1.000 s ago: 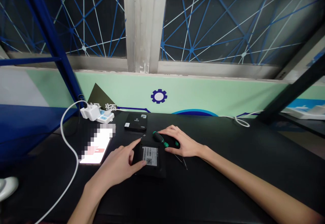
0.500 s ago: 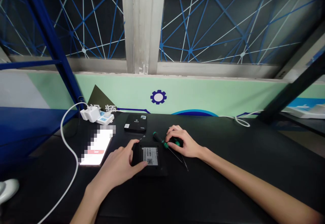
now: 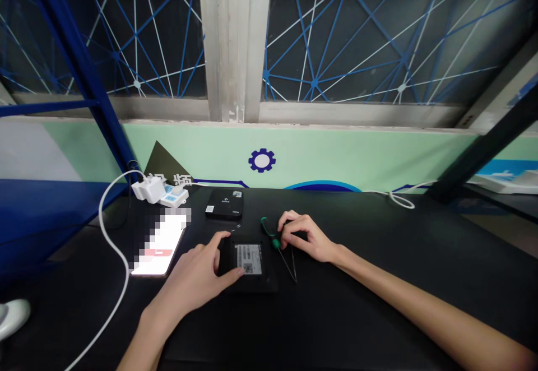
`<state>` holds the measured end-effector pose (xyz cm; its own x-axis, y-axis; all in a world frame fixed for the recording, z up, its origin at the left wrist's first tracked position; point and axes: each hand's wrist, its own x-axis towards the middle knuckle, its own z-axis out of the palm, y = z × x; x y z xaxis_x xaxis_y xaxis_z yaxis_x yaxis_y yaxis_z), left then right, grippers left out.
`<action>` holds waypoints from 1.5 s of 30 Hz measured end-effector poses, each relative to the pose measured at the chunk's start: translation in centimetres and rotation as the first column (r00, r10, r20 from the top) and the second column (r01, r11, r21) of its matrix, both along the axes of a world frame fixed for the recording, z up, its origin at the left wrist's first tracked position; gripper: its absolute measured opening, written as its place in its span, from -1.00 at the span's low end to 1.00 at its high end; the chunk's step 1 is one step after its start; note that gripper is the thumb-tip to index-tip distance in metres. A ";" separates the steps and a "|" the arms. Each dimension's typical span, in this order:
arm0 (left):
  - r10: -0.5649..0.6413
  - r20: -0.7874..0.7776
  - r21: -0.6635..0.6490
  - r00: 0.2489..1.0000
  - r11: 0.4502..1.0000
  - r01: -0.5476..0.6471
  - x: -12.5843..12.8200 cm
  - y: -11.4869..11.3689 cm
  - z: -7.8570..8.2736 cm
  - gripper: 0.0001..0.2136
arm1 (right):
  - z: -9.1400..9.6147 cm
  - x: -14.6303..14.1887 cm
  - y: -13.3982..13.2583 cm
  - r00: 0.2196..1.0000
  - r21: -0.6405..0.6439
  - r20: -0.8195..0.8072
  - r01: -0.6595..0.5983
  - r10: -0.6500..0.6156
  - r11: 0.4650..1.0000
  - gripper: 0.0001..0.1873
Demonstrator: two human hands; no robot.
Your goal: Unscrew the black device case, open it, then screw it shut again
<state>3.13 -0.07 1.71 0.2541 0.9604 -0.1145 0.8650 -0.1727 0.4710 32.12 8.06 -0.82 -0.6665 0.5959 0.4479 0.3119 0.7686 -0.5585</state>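
Observation:
My left hand (image 3: 199,270) is spread over the left side of a flat black box (image 3: 269,281). Its thumb touches the white label (image 3: 250,259) and its index finger reaches the far left corner. Right of the box, a screwdriver (image 3: 276,244) with a green and black handle lies on the table, shaft pointing toward me. My right hand (image 3: 305,236) is beside it, fingers curled around what appears to be a second screwdriver; only this one's thin shaft (image 3: 293,261) shows below the fingers. Tiny screws (image 3: 238,226) lie behind the box.
A second black box (image 3: 225,204) lies at the back. On the left are a lit phone (image 3: 159,247), a white power strip (image 3: 174,196) with plugs, a white cable (image 3: 103,219) and a white mouse-like object (image 3: 14,318). Another white cable (image 3: 401,200) lies at the back right.
The screwdrivers have turned on the table: the visible handle has shifted right and the tips have swung left. My right hand has moved slightly right; my left hand stays in place.

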 end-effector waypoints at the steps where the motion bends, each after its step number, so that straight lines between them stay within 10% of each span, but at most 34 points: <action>1: 0.000 0.000 0.003 1.000 1.000 0.000 0.0 0.0 0.0 -0.34 | 0.1 -0.1 -0.1 1.000 -0.012 -0.002 -0.012 0.012 1.000 -0.47; 17: 0.009 0.012 0.002 1.000 1.000 -0.009 -0.1 0.0 -0.1 -0.35 | 1.4 -1.6 -3.4 0.977 0.069 0.063 -0.210 0.205 0.975 -0.62; 21: 0.011 0.013 -0.009 1.000 1.000 -0.011 0.0 -0.1 0.1 -0.36 | 1.0 -0.9 -2.1 0.996 0.196 -0.003 0.093 -0.095 0.976 -0.65; 27: 0.001 0.023 -0.016 1.000 1.000 -0.001 -0.2 -0.1 -0.1 -0.33 | 0.8 0.1 0.4 0.682 0.221 0.234 0.656 -0.692 0.722 -0.81; 45: -0.020 -0.006 0.058 1.000 0.998 0.020 -0.4 -0.1 -0.7 -0.36 | -1.0 0.3 1.6 0.790 -0.220 0.138 0.612 -0.597 0.760 -0.79</action>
<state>2.73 -0.21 1.00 0.2728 0.9602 -0.0599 0.8635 -0.2169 0.4554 32.44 9.66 -1.81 -0.1502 0.9662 0.2096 0.7020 0.2534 -0.6655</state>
